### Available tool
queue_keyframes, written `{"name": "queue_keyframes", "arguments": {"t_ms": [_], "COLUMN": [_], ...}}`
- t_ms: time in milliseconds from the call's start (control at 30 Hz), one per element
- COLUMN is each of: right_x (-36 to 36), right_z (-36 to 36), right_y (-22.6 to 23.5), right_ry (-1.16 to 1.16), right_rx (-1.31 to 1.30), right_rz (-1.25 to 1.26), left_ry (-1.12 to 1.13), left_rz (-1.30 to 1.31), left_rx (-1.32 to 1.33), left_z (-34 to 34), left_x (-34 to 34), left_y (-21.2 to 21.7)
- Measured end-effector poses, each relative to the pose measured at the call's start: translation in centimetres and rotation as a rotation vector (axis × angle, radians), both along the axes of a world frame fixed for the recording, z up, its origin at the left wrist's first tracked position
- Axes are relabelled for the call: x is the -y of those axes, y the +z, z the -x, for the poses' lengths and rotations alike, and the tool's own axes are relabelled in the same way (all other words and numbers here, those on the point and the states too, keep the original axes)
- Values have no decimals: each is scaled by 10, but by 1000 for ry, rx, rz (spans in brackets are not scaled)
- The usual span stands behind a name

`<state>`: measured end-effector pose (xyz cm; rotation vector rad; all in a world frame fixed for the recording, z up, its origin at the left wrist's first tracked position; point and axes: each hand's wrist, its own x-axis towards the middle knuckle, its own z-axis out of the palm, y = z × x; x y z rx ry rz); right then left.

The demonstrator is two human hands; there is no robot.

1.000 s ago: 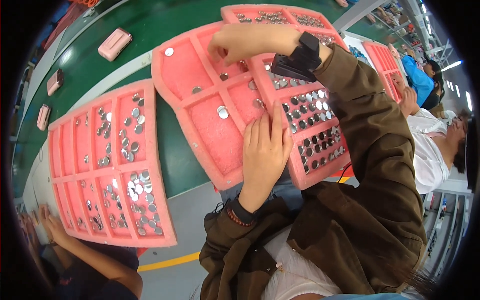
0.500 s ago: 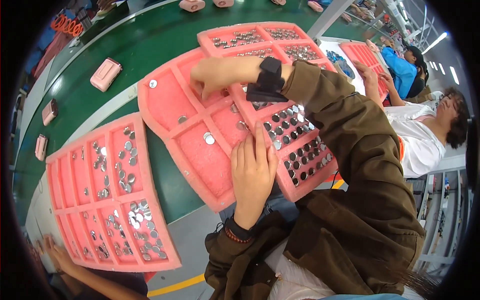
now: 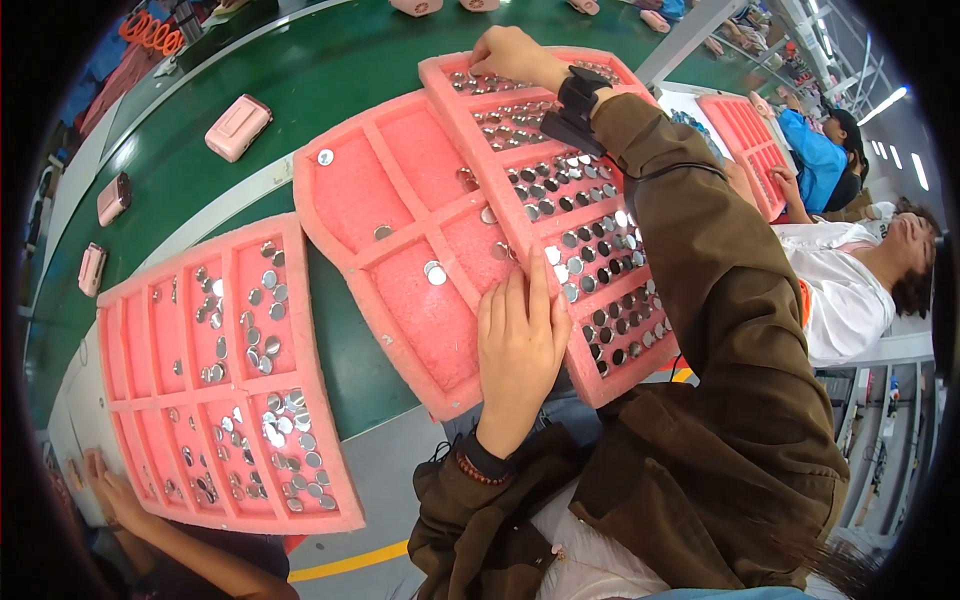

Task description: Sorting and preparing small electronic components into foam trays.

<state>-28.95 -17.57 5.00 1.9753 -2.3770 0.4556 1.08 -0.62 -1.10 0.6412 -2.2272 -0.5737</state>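
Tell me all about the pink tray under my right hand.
The pink compartment tray looks like foam, walls dividing shiny, round, metallic-looking pieces, many in rows. It lies slantwise, its left edge overlapping a neighbouring tray. The right hand is at its far end; the left hand seems to touch that edge.

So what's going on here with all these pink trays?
A person's right hand is over the far end of a pink foam tray holding small, round, silvery discs; whether it grips one is hidden. The left hand lies, fingers stretched out, by that tray's left edge, where it overlaps a second pink foam tray with only a few discs. A third pink foam tray, further left, holds loosely scattered discs.
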Motion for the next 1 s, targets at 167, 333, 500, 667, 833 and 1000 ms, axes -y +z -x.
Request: {"name": "queue_keyframes", "arguments": {"t_ms": [167, 333, 500, 667, 833, 1000], "right_x": [0, -5, -4, -22, -113, -266], "right_z": [-7, 1, 16, 39, 70, 71], "right_y": [13, 25, 15, 28, 45, 33], "right_ry": [-126, -320, -303, -230, -229, -474], "right_rx": [-110, -119, -127, 94, 53, -66], "right_rz": [3, -162, -82, -15, 66, -303], "left_ry": [-1, 2, -5, -16, -58, -100], "left_rz": [-9, -2, 14, 9, -82, -196], "left_rx": [-14, -38, -33, -22, 9, 11], "left_z": [-1, -2, -3, -3, -4, -7], "left_x": [2, 2, 1, 1, 1, 0], "left_y": [-3, -5, -3, 0, 7, 16]}}
